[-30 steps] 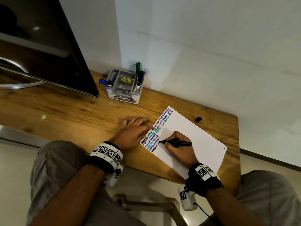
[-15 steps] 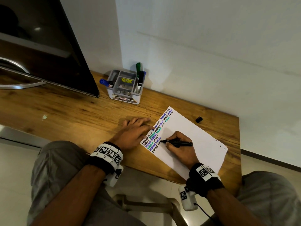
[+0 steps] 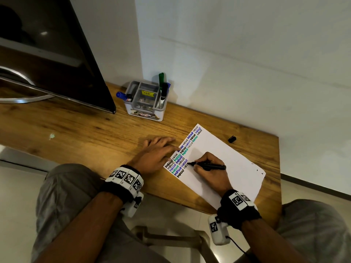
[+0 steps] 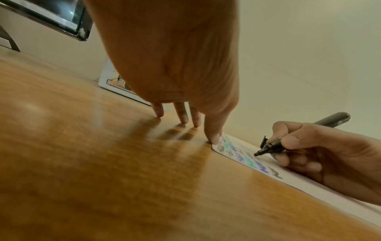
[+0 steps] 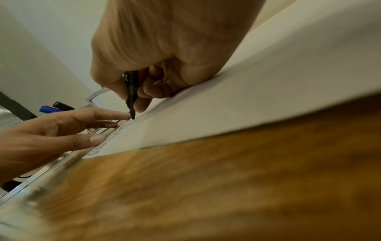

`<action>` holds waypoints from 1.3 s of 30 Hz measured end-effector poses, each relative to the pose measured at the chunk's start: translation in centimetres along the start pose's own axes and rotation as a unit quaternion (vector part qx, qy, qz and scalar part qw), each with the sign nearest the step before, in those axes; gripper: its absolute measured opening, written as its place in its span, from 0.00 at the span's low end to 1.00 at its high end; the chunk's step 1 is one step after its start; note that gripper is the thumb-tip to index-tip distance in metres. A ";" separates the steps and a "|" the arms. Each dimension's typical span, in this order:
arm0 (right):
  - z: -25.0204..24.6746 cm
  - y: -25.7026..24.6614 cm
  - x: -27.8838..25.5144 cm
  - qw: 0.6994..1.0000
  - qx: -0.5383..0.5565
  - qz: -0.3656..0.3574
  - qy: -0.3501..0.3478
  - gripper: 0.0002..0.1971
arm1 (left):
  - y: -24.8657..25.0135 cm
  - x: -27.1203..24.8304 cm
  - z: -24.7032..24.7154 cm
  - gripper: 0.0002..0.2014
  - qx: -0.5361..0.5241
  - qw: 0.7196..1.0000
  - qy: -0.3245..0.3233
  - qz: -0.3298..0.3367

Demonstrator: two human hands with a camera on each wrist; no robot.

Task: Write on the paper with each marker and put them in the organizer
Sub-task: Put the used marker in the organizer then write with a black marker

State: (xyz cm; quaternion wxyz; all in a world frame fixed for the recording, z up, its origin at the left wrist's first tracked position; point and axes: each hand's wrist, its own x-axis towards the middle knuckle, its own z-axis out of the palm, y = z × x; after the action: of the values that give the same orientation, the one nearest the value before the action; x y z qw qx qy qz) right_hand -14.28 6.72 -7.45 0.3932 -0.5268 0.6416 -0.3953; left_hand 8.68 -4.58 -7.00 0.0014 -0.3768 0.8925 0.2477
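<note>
While the right hand [image 3: 209, 168] curls its thumb and fingers tightly round a black marker [image 3: 208, 165], the tip of that marker touches the white paper [image 3: 228, 158] just at the end of a row of handwritten words. The sheet lies slanted on the wooden desk [image 3: 76, 137], its written corner pointing toward 12 o'clock and its blank bulk running down toward 4 o'clock; rows of "HELLO" in black, blue and green fill the strip along its 9 o'clock edge. At 9 o'clock of the writing hand the left hand [image 3: 155, 153] lies flat with fingers straight and spread, holding nothing, its forefinger and thumb pressing on the edge of the sheet and the other fingertips on the bare wood. Toward 11 o'clock from the sheet, against the wall, stands the grey organizer [image 3: 145, 102]: a green marker [image 3: 161, 80] and a black-capped marker [image 3: 163, 93] stand upright in its 3 o'clock compartment, and a blue marker [image 3: 122, 95] leans out of its 9 o'clock side. A small black cap [image 3: 232, 139] lies on the wood at 2 o'clock of the sheet, just off its edge. A dark screen [image 3: 47, 54] fills the 10 o'clock corner of the desk.
</note>
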 end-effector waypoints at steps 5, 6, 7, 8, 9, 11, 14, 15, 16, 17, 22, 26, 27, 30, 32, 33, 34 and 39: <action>-0.1 -0.3 0.0 1.000 -0.003 -0.005 -0.008 0.11 | 0.0 0.0 0.0 0.25 -0.001 1.000 0.002 0.001; -0.1 -0.3 0.0 1.000 -0.008 -0.011 -0.009 0.12 | 0.0 0.0 -0.1 0.25 0.000 1.000 0.002 0.001; -0.1 -0.3 0.0 1.000 -0.010 -0.015 -0.010 0.14 | 0.0 0.0 0.0 0.25 0.001 1.000 0.001 0.001; -0.1 -0.3 0.0 1.000 -0.008 -0.015 -0.011 0.14 | 0.0 0.0 0.0 0.25 0.002 1.000 0.000 0.000; -0.1 -0.3 0.0 1.000 -0.003 -0.012 -0.010 0.15 | 0.1 0.0 -0.1 0.25 0.001 1.000 0.000 -0.001; -0.1 -0.3 -0.1 1.000 0.000 -0.008 0.001 0.12 | 0.1 0.0 -0.1 0.25 0.000 1.000 0.001 -0.001; -0.3 -0.3 -0.1 1.000 0.008 -0.002 0.005 0.11 | 0.1 0.0 -0.1 0.25 0.002 1.000 -0.001 -0.002; -0.2 -0.3 0.0 1.000 0.008 0.000 0.002 0.12 | 0.1 0.0 -0.1 0.25 0.002 1.000 -0.002 -0.002; -0.2 -0.4 0.0 1.000 0.006 0.000 0.001 0.12 | 0.1 0.0 -0.1 0.25 0.001 1.000 -0.002 -0.002; -0.2 -0.4 0.0 1.000 0.006 -0.001 0.001 0.12 | 0.1 0.0 -0.1 0.25 0.001 1.000 -0.002 -0.003; -0.2 -0.3 0.0 1.000 0.004 -0.002 -0.006 0.14 | 0.1 -0.1 -0.1 0.25 0.004 1.000 -0.001 -0.004; -0.3 -0.5 -0.1 0.999 -0.022 -0.028 0.009 0.11 | 0.1 -0.1 0.0 0.25 -0.001 1.000 0.002 -0.003; -0.3 -0.6 -0.1 0.999 -0.021 -0.032 0.012 0.11 | 0.1 -0.1 0.0 0.25 -0.001 1.000 0.003 -0.003; -0.3 -0.8 0.0 1.000 -0.006 -0.025 -0.003 0.14 | 0.1 -0.1 0.0 0.25 0.001 1.000 0.004 -0.002; -0.4 -0.4 0.3 1.000 0.017 -0.005 -0.002 0.14 | 0.0 0.0 0.0 0.25 0.002 1.000 0.004 -0.001; -0.6 -0.3 0.5 0.999 0.047 0.012 0.003 0.13 | 0.0 0.0 0.0 0.25 0.002 1.000 0.005 -0.002; -0.8 -0.3 0.6 0.996 0.086 0.034 0.008 0.11 | 0.0 0.0 0.0 0.25 0.001 1.000 0.005 -0.002; -3.1 -2.2 1.7 0.986 0.151 0.030 0.061 0.04 | 0.2 -0.1 -0.2 0.25 0.004 1.000 0.007 -0.003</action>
State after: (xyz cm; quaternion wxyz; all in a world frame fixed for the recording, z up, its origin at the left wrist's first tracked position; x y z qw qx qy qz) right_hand -16.60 5.03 -4.34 0.4400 -0.4170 0.6128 -0.5069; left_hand 8.62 -4.51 -6.75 -0.0024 -0.3813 0.8923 0.2416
